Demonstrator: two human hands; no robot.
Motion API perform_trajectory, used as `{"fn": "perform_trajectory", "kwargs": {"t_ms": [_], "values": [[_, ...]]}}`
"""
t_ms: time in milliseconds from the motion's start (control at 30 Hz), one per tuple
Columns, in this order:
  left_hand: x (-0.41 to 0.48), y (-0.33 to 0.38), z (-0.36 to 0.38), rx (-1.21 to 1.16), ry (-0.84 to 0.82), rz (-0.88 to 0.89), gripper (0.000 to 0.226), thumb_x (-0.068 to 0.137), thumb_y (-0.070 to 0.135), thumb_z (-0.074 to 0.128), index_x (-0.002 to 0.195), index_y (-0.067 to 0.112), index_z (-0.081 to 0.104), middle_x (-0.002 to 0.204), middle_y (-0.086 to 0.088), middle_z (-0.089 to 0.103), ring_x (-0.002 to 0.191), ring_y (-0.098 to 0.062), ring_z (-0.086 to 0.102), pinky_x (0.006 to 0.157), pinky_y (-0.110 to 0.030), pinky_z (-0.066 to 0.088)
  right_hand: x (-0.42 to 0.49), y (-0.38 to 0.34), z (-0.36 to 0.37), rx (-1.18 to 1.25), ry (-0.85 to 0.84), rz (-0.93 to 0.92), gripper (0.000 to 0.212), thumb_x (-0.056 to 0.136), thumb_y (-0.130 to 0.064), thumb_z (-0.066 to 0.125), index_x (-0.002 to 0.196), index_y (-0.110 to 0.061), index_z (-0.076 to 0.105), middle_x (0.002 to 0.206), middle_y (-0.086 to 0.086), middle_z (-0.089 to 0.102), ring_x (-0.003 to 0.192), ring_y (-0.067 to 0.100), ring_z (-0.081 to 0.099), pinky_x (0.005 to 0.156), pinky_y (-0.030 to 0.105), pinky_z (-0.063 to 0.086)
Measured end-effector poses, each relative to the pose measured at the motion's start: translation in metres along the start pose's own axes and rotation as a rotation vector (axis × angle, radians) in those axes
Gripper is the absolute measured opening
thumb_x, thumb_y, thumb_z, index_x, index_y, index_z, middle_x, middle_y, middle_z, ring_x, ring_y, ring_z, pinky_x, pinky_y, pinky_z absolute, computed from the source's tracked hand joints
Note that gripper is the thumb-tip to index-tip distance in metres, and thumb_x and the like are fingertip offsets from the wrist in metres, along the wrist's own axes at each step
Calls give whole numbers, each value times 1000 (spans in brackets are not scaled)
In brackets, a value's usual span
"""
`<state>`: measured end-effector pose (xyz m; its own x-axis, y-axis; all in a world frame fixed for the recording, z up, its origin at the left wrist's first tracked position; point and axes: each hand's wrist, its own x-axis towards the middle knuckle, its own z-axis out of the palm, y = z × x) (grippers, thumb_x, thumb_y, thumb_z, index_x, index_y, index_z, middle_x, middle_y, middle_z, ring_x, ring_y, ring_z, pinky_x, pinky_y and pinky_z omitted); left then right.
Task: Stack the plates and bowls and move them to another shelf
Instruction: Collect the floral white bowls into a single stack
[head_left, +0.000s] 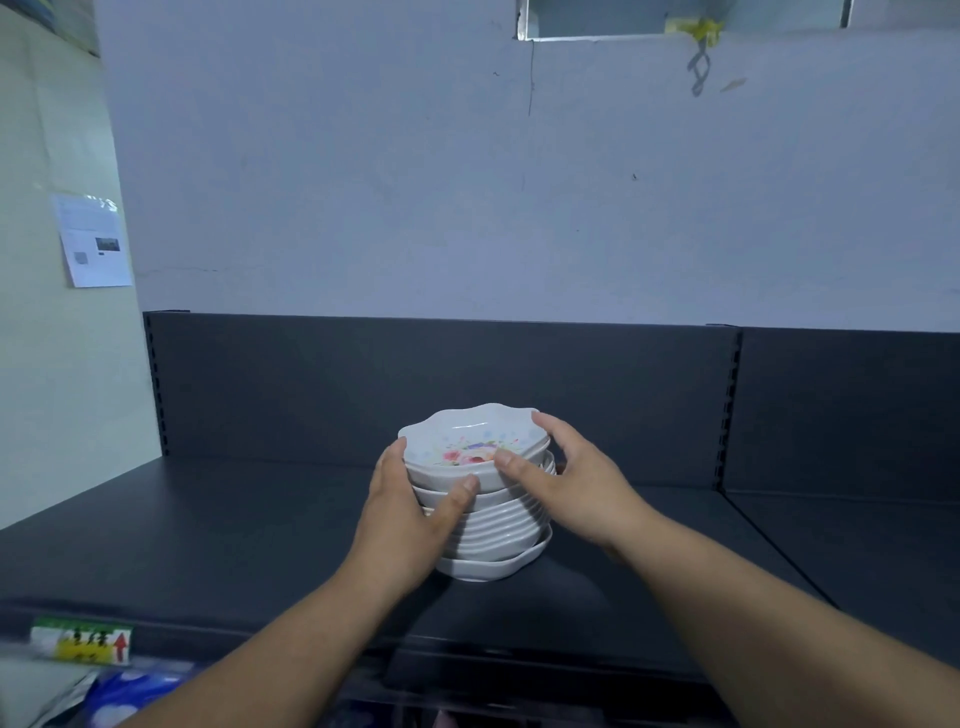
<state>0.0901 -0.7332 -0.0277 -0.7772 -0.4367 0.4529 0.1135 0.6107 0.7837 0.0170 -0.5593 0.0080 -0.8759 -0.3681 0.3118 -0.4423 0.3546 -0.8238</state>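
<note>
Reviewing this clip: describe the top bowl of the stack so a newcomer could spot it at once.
On the dark shelf below the pale wall stands one stack of white dishes, gripped by the left hand and right hand. The top bowl sits highest; it alone shows its inside, a wavy rim and a pink and purple flower print.

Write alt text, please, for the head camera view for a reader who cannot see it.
Two bare hands hold a stack of white bowls standing on a dark shelf: the left hand grips its side, the right hand grips the rim of the floral top bowl. A pale wall rises behind.
</note>
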Motion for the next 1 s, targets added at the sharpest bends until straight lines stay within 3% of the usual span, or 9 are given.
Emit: {"fn": "perform_trajectory", "kwargs": {"t_ms": [167,300,400,600,700,767,867,1000], "values": [[1,-1,-2,4,-24,-12,83,78,55,64,145,25,26,141,10,45,125,-11,48,103,-33,42,1,-4,-1,-74,9,5,82,78,-61,69,148,-34,37,148,-10,45,132,12,47,110,33,40],[2,-2,-1,-1,-34,-15,83,76,62,61,144,26,28,142,10,43,130,-12,44,105,-33,40,12,-3,-3,43,17,45,55,93,-60,47,141,-34,48,139,-14,53,130,10,48,106,29,38],[3,-2,-1,-19,-49,-38,81,79,56,63,145,27,26,137,17,44,125,-10,47,98,-25,39,17,-2,-3,135,5,84,43,98,-58,36,127,-35,57,123,-15,62,118,8,55,100,27,40],[16,1,-2,0,-63,-69,77,84,58,53,145,19,27,143,6,45,129,-15,44,93,-22,33,20,-1,-3,151,72,146,44,91,-67,39,113,-33,57,118,-12,64,111,8,58,97,31,43],[23,1,-1,2,-77,-101,86,86,62,45,150,13,17,154,-1,31,140,-18,31,108,-29,28,23,-3,-3,183,74,143,55,93,-66,39,136,-34,48,132,-18,55,118,5,49,101,27,36],[25,-2,1,-6,-87,-112,89,85,64,43,152,13,12,157,-2,25,143,-19,26,114,-32,24,27,-4,-3,204,37,134,54,97,-60,37,143,-33,43,124,-22,49,116,2,42,99,24,30],[24,-6,2,-35,-95,-99,96,80,64,51,152,16,7,157,0,25,142,-18,28,113,-31,26,29,-3,1,156,28,137,39,97,-59,37,126,-37,51,109,-26,54,108,3,49,93,23,33],[26,-8,-1,-89,-142,-73,115,69,63,69,152,22,0,156,4,25,140,-16,31,112,-31,29,26,4,11,105,111,122,40,97,-57,42,125,-32,53,102,-24,60,103,2,57,89,24,40]]}}
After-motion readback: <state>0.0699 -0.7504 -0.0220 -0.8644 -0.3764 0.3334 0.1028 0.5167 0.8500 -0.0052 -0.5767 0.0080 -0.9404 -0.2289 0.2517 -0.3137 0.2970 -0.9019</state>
